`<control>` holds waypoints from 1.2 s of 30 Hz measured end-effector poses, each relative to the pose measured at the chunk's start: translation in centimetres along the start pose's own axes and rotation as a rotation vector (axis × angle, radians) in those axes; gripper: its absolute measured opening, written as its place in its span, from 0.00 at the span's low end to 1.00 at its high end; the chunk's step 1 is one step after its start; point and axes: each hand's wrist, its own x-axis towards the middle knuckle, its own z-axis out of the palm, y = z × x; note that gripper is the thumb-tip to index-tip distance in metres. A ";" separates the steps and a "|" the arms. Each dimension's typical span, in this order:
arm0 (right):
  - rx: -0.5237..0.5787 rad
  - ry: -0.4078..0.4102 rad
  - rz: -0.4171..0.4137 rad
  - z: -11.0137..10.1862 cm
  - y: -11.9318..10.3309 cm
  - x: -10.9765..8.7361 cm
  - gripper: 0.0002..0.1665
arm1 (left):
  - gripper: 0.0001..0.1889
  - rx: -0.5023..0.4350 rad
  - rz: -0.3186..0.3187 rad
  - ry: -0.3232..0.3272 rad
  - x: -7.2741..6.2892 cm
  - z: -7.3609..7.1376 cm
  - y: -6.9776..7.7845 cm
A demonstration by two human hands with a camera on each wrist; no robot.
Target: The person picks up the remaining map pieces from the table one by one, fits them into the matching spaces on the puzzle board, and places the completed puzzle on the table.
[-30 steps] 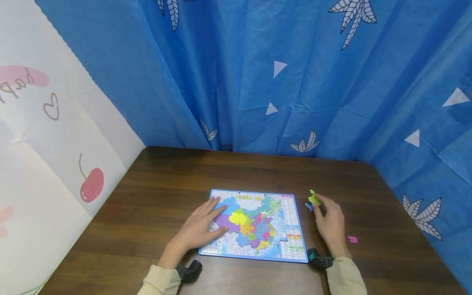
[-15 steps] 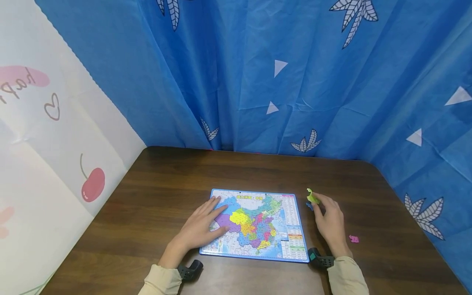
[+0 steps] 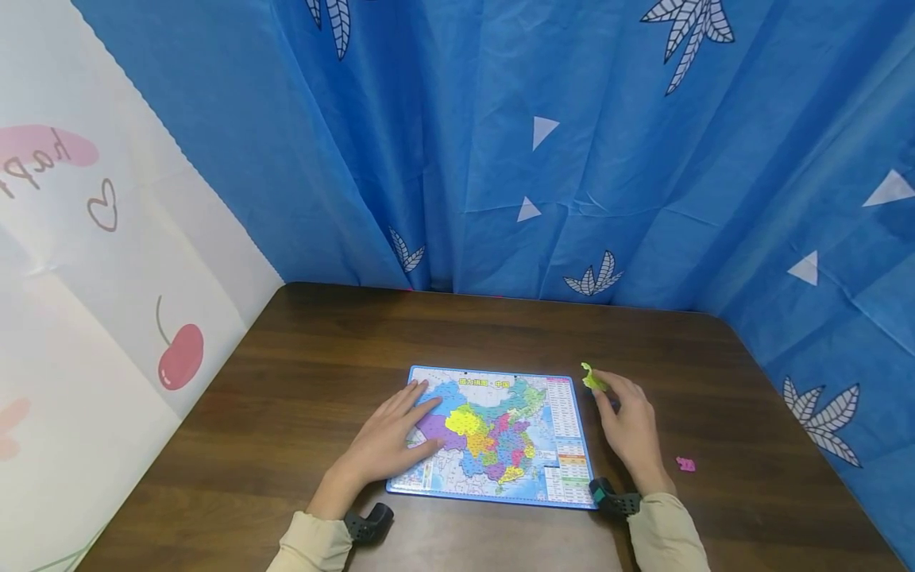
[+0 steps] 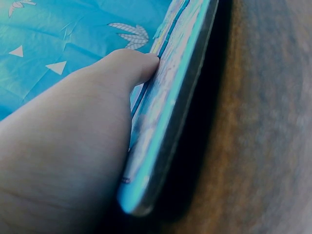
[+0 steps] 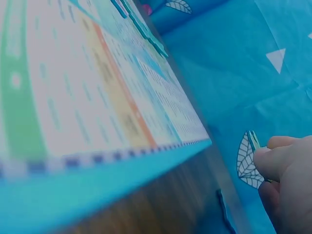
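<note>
A person's right hand, right of centre in the head view, pinches a yellow-green piece between thumb and forefinger, just beyond the upper right corner of a map board. In the right wrist view only the piece's thin edge shows at the fingertips. The left hand rests on the board's left part, fingers spread and thumb apart (it overlaps the left edge).

The blue-rimmed board lies at lower centre, its map a patchwork of coloured regions. A strip of brown tabletop separates its right edge from the right palm. A pink piece lies farther right, well apart from the board. Wood spans the width between the board's top edge and the table's far edge, where a blue curtain hangs.
</note>
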 end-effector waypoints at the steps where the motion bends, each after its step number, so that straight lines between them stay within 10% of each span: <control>1: 0.004 -0.001 -0.002 0.1 -0.1 0.0 0.20 | 0.38 -0.001 0.000 0.001 0.0 0.0 0.0; 36: 0.077 -0.150 -0.067 3.2 -2.5 0.7 0.20 | 0.38 -0.007 0.006 0.009 -0.1 -0.1 0.1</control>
